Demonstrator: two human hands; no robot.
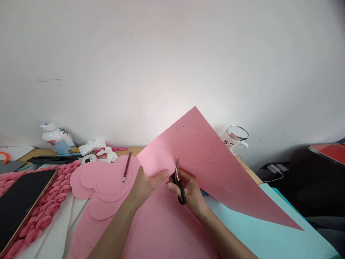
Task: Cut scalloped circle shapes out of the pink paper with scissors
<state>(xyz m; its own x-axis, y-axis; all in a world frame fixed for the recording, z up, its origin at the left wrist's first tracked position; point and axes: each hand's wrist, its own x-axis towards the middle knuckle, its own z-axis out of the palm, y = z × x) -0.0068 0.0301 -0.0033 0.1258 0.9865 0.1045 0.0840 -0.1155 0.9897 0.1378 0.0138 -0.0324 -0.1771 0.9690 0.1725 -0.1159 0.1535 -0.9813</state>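
Observation:
A large sheet of pink paper (212,169) is held up in front of me, with circles drawn on it in thin line. My left hand (149,181) pinches the sheet near its left part, thumb on the face towards me. In my right hand (190,189) is a pair of scissors (181,192) with black handles, their blades pointing up against the paper. Left of my hands lies a pile of cut pink paper circles (104,208), overlapping one another. A dark red pencil (127,166) rests on top of them.
A phone (23,205) lies at the left on a pink textured mat (51,208). Behind stand a white bottle (58,138), crumpled tissues (94,146) and a white mug (234,140). Light blue paper (242,230) is at the right, beside a plugged-in charger (273,168).

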